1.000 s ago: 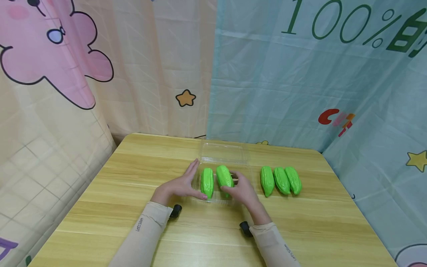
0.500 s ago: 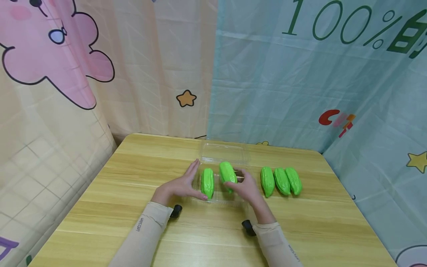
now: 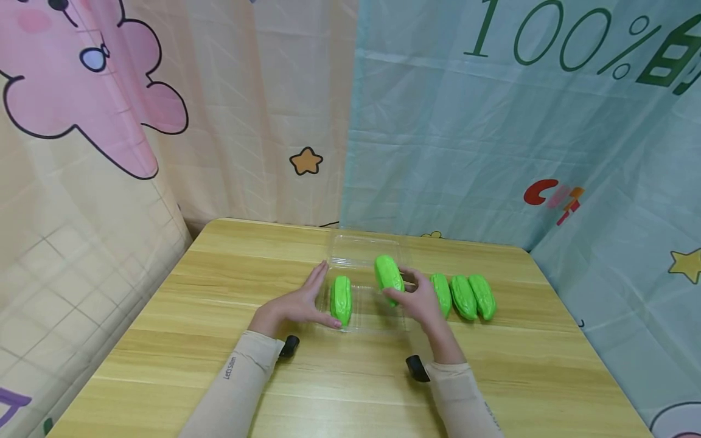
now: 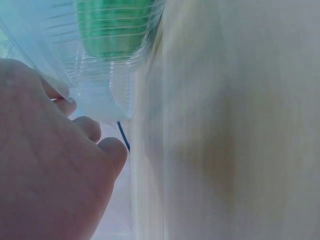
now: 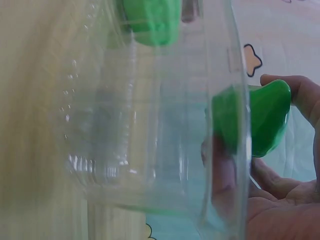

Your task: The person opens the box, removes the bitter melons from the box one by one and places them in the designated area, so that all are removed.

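A clear plastic clamshell box [image 3: 378, 319] stands on the table with its lid [image 3: 366, 248] laid back. One bumpy green bitter melon [image 3: 341, 301] lies in its left side. My left hand [image 3: 294, 302] rests at the box's left edge, fingers straight and spread, thumb near the front corner; in the left wrist view the fingertips touch the clear rim. Over the box's right part, my right hand [image 3: 418, 298] grips another bitter melon [image 3: 387, 274] between thumb and fingers. In the right wrist view this held bitter melon [image 5: 270, 117] is at rim height, partly seen through the plastic.
Three more bitter melons [image 3: 463, 297] lie side by side right of the box, the nearest partly behind my right hand. The wooden table [image 3: 339, 389] ends at the back against printed curtains [image 3: 438, 152].
My right hand has lifted the bitter melon up from the box and carried it to the right. My left hand stays at the box's left edge.
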The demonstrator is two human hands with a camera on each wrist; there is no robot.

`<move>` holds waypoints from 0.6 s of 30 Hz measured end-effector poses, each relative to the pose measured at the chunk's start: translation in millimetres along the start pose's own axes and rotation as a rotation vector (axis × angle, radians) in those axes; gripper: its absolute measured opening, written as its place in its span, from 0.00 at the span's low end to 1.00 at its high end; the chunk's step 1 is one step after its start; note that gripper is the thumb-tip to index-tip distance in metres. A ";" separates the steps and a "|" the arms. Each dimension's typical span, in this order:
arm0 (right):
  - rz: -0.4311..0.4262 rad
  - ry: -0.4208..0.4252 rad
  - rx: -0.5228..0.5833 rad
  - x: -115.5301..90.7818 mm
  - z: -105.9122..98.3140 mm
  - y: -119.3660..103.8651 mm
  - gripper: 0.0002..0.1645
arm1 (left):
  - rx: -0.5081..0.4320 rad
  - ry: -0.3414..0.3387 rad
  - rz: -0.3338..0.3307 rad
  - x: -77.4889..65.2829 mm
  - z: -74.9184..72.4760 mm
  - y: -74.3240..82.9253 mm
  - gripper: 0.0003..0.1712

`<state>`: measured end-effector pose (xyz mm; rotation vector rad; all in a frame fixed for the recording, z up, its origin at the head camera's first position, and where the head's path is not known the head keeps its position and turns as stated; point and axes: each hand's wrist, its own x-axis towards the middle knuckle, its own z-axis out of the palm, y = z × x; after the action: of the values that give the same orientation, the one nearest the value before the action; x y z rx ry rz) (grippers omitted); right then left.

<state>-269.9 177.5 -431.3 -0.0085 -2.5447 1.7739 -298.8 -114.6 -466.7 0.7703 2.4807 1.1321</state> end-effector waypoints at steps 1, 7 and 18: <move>0.005 0.009 -0.008 0.3 -3.0 0.0 0.44 | -0.001 0.000 0.000 -0.1 0.1 0.2 0.84; 0.028 0.036 -0.011 1.0 -21.9 -1.3 0.44 | -0.011 0.002 0.011 -0.5 0.6 0.1 0.83; 0.061 0.137 -0.039 0.3 -51.8 -2.9 0.43 | -0.002 0.001 0.008 -1.3 0.7 1.1 0.83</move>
<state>-268.3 225.1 -410.7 -0.2035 -2.5075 1.6797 -297.0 -114.3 -466.2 0.7798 2.4789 1.1374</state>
